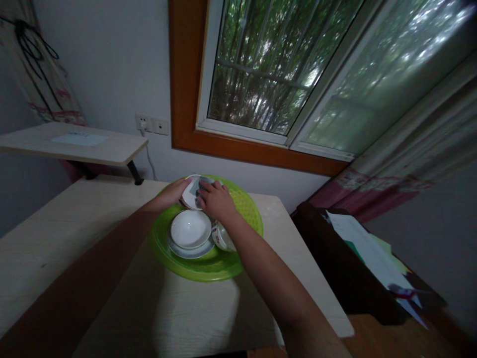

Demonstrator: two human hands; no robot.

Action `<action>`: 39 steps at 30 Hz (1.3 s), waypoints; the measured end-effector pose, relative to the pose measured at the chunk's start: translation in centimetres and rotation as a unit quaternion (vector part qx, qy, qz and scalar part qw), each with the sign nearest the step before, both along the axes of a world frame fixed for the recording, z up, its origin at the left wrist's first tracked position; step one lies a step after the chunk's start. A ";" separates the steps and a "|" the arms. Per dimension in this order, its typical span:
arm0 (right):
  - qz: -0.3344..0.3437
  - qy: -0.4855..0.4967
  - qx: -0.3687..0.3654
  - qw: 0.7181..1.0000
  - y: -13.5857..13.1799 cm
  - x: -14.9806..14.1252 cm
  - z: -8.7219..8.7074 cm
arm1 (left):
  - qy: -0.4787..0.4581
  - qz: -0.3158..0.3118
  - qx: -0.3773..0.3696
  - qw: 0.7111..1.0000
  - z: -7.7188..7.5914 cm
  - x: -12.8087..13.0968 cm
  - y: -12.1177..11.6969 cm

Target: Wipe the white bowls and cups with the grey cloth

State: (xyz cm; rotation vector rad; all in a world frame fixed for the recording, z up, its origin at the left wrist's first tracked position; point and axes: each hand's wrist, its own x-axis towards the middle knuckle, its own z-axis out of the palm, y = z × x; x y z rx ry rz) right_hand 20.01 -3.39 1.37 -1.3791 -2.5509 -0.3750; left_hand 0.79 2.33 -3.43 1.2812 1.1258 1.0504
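My left hand (172,193) grips the left edge of a white bowl (191,193), tilted over the far side of a green basin (208,276). Bent over the bowl's inside, my right hand (219,201) presses a grey cloth (204,180) against it; the fingers partly cover the cloth. Nearer to me in the basin, another white bowl (191,227) stands upright on a white plate (190,252). To its right, a bowl with a red pattern (220,238) lies tilted, partly hidden by my right forearm.
The basin stands on a pale wooden table (122,238). At the back left is a raised shelf (119,153) with a paper sheet (80,138). Wall sockets (151,124) and a window (268,74) are behind. Papers (365,241) lie on dark furniture (316,238) to the right.
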 end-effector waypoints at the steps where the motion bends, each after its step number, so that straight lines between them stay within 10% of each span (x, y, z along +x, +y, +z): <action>1: 0.002 0.003 0.006 1.000 0.0 0.0 -0.1 | 0.005 -0.002 0.001 1.000 0.0 0.0 0.1; 39: -0.049 0.014 -0.004 0.999 -0.5 -0.4 0.3 | 0.027 0.002 -0.010 1.000 0.5 0.0 -0.1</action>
